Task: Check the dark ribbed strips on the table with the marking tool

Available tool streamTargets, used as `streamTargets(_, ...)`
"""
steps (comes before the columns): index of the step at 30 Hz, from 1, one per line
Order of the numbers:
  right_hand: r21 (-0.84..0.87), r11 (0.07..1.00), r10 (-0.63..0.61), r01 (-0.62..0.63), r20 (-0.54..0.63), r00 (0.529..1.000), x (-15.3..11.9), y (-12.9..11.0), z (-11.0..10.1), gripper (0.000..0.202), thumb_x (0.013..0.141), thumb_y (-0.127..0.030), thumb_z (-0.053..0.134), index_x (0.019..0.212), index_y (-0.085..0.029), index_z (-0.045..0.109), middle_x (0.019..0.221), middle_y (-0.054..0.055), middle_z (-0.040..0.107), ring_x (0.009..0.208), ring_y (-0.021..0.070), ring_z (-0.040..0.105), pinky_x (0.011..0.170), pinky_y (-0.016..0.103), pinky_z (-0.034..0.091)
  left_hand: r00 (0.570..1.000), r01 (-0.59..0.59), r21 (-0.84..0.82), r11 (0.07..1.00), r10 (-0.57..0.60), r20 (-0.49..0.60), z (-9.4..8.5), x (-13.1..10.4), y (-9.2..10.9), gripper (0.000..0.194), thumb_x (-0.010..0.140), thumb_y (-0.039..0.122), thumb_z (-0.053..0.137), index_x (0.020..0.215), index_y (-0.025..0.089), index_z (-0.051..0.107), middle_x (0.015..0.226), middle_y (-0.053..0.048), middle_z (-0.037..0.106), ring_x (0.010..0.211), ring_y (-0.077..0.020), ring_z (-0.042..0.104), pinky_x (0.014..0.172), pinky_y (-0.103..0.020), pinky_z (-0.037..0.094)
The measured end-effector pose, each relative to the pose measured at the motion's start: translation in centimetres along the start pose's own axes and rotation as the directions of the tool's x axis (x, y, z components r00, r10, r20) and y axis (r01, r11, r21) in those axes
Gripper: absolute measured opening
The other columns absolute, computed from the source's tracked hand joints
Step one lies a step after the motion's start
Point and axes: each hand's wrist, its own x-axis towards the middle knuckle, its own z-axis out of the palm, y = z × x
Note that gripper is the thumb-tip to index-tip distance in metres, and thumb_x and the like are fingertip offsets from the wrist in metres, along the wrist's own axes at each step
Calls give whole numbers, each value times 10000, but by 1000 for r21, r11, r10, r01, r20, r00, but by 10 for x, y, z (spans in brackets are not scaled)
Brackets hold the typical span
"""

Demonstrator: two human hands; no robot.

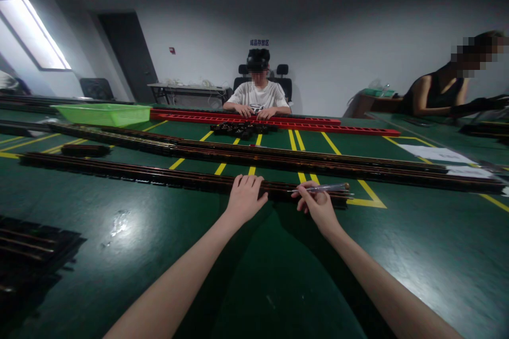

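A long black strip [131, 174] with copper-coloured rods along it lies across the green table in front of me. My left hand [247, 196] rests palm down on it, fingers stretched over the strip and thumb pointing right. Over the strip's right end, my right hand [316, 202] grips a slim screwdriver [332, 188] with a clear handle. The screwdriver's thin shaft points left, toward my left hand. Beneath my right fingers the strip is partly hidden, and bare rod ends stick out past its right end.
Farther back run more long black strips [278, 157] and red slotted rails [358, 130]. A pile of black pieces [240, 128] lies before a seated person [258, 95]. A green basket [103, 115] stands left. More black strips [35, 243] lie near left; another person [435, 90] sits right.
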Motion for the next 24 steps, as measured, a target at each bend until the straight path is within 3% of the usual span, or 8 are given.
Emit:
streamTargets(6, 9, 999, -34, 35, -71, 997, -5, -6, 5, 392, 738, -563, 626, 808, -184, 555, 686, 39, 680, 423, 105, 549, 355, 191, 365, 1000, 0, 4, 1000, 0, 0, 0, -1, 1, 355, 889, 374, 449, 1157, 168, 559, 1146, -77, 629, 1109, -230, 546, 1063, -469, 329)
streamTargets(24, 6, 999, -47, 48, -60, 997, -6, -10, 6, 424, 722, -596, 623, 792, -182, 561, 697, 48, 685, 415, 103, 546, 351, 195, 370, 999, 5, 11, 1000, -5, -38, 0, -3, 1, 336, 877, 221, 393, 1152, 160, 576, 1156, -87, 625, 1116, -231, 533, 1080, -491, 300)
